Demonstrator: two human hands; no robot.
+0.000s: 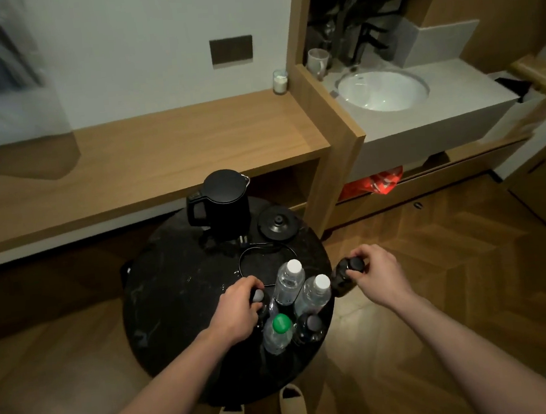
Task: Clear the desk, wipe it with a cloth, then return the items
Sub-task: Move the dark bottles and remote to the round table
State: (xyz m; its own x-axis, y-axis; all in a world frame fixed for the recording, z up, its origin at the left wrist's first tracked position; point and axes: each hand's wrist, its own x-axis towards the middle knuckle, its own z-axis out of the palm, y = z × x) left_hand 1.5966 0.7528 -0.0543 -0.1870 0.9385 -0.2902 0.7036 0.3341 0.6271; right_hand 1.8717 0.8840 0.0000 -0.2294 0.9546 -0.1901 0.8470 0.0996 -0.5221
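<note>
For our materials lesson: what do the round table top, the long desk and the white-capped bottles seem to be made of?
Round table top: probably polished black marble; pale veins, glossy. Long desk: wood or wood veneer; grain lines, matt. White-capped bottles: clear plastic, see-through ribbed walls.

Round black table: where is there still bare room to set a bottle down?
The table's left half, beside the left hand and below the kettle, is bare. The right side is crowded: kettle base, cord loop, bottles. The wooden desk is mostly bare.
</note>
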